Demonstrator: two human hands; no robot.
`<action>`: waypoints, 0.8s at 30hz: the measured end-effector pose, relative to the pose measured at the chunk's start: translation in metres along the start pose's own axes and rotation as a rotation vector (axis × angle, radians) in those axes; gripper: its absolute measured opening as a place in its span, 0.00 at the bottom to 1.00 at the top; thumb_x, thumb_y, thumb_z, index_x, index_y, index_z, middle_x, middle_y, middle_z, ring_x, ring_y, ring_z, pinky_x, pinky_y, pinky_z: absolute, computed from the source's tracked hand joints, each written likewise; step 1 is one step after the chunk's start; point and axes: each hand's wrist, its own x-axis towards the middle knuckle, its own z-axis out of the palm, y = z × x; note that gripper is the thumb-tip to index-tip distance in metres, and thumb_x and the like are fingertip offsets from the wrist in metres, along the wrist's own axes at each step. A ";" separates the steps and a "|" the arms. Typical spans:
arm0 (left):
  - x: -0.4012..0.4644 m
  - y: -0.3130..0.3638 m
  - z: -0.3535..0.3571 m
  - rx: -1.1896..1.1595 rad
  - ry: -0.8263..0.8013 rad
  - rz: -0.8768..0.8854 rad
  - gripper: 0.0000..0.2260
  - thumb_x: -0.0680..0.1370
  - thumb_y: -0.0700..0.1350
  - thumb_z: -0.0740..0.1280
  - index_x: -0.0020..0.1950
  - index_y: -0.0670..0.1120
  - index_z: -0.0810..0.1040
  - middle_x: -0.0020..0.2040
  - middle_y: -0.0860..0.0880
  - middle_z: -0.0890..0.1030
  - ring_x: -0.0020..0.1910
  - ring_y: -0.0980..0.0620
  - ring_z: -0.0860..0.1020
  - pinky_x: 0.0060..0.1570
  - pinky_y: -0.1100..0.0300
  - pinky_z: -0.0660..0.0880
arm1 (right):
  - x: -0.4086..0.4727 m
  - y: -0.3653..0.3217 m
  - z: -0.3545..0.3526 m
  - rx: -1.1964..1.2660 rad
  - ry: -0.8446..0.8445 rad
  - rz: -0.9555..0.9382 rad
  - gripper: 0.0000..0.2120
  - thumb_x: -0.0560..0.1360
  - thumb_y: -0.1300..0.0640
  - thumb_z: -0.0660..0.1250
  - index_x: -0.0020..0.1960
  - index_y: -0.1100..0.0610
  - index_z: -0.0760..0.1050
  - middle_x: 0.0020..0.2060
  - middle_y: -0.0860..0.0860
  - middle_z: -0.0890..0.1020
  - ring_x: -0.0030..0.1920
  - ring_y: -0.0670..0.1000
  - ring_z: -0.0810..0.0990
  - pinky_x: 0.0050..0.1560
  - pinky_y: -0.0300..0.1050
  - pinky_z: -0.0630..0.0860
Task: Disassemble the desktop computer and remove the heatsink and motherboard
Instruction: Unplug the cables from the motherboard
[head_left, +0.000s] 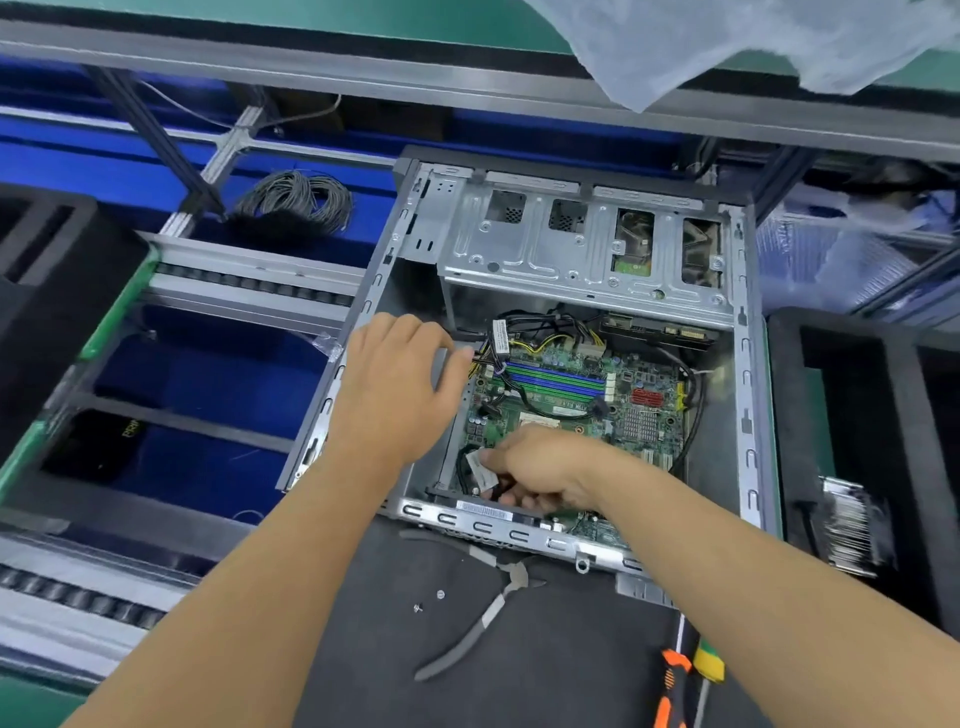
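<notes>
Bare shiny metal case (571, 249), glossy green motherboard (582, 410), matt black mat (545, 665)

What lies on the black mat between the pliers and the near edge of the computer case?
In the head view, two small loose screws lie on the black mat, just left of the pliers; the strip up to the computer case is otherwise bare.

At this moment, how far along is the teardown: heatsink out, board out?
Done: the CPU socket sits bare, and a finned heatsink lies right of the case; two loose screws lie by the pliers. In hand: the right hand grips a tagged cable inside the case; the left hand rests at the left wall. Left: the motherboard, still cabled inside.
</notes>
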 end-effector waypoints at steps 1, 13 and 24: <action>0.000 0.000 0.001 0.001 -0.001 -0.001 0.14 0.79 0.53 0.59 0.46 0.46 0.79 0.41 0.50 0.78 0.47 0.47 0.71 0.53 0.54 0.64 | 0.000 0.000 0.001 0.039 -0.014 0.008 0.15 0.82 0.49 0.59 0.61 0.58 0.73 0.38 0.53 0.80 0.25 0.46 0.67 0.25 0.37 0.60; -0.001 0.001 0.001 0.035 0.014 0.004 0.13 0.79 0.53 0.59 0.46 0.46 0.78 0.41 0.51 0.77 0.47 0.48 0.70 0.53 0.54 0.63 | 0.013 -0.003 0.016 0.147 0.034 -0.113 0.04 0.82 0.58 0.57 0.51 0.53 0.70 0.31 0.51 0.75 0.26 0.46 0.67 0.23 0.36 0.64; -0.001 0.001 -0.001 0.035 0.004 0.001 0.12 0.79 0.52 0.59 0.46 0.46 0.77 0.40 0.51 0.75 0.47 0.48 0.70 0.54 0.54 0.63 | 0.017 -0.005 0.021 0.135 0.109 -0.094 0.09 0.81 0.62 0.56 0.47 0.53 0.72 0.37 0.50 0.77 0.26 0.46 0.68 0.23 0.38 0.62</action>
